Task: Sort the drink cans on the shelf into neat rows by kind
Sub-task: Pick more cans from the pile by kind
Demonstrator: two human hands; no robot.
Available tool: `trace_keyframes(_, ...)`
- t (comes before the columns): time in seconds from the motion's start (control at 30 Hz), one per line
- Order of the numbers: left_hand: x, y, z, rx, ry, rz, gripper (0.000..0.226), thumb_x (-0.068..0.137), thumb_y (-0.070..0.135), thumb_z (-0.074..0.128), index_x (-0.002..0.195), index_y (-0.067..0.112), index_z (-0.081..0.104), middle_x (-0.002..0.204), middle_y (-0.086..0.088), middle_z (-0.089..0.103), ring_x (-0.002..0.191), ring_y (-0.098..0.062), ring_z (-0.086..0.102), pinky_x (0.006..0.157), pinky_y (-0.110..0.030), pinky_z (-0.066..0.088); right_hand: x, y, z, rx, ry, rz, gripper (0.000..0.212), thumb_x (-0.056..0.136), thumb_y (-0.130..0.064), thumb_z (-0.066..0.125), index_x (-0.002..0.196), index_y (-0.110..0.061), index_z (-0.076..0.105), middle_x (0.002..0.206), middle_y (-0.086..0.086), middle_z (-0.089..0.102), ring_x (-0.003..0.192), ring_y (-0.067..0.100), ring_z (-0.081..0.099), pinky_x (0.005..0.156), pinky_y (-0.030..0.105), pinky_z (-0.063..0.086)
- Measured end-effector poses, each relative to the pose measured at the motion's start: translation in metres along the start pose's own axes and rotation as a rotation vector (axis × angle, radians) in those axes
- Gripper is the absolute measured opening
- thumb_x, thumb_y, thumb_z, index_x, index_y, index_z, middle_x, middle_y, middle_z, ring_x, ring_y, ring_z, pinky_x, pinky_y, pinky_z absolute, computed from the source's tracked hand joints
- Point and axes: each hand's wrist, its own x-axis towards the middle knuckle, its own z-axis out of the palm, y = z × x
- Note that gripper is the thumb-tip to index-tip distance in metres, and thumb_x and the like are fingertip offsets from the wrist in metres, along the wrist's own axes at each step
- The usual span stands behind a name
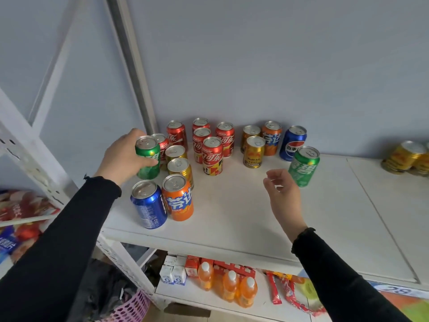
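Shelf point(232, 205), white, carrying mixed cans still unsorted.

Left hand point(125, 156): you are wrapping your grip round the green can point(147, 156) at nine o'clock of the cluster, thumb across its front. You are probably taking it there because it is standing among red and gold cans, well apart from its only match.

Right hand point(282, 189): you are holding it above the bare shelf at four o'clock, fingers loosely curled and holding nothing, near the second green can point(303, 166). It seems you are readying it to receive or place a can.

Count, cluster only:
- Red cans point(212, 156): six, gathering at twelve o'clock; one is half hidden behind the held can.
- Gold cans point(253, 152): four, two at ten o'clock, two at one o'clock.
- Orange cans point(177, 197): two, one at seven o'clock, one at one o'clock.
- Blue cans point(148, 204): two, one at seven o'clock, one at two o'clock.
- Green: two, as above.

More gold cans point(405, 156) are sitting far off at three o'clock; the frame edge is cutting off their number.
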Motion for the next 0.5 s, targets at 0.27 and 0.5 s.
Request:
trace_keyframes(0.27, -0.004, 0.100, -0.035, -0.057, 0.191, 0.270, 0.068, 0.071, 0.032, 0.087, 0.127, 0.027, 0.049, 0.122, -0.003, 0.059, 0.108, -0.025, 0.056, 0.088, -0.044, 0.048, 0.011, 0.019, -0.031, 0.121, 0.395, 0.125, 0.035, 0.086, -0.019, 0.075, 0.109, -0.014, 0.048, 0.108, 0.004, 0.052, 0.096, 0.022, 0.054, 0.077, 0.026, 0.048)
trace_keyframes(0.5, -0.005, 0.161, 0.005, -0.202, 0.051, 0.307, 0.072, 0.071, 0.038, 0.086, 0.130, 0.027, 0.046, 0.125, 0.005, 0.060, 0.108, -0.018, 0.058, 0.087, -0.039, 0.052, 0.047, 0.050, -0.041, 0.000, 0.206, 0.228, 0.094, 0.075, -0.030, 0.086, 0.149, -0.018, 0.030, 0.147, 0.005, 0.040, 0.136, 0.024, 0.038, 0.111, 0.044, 0.041)
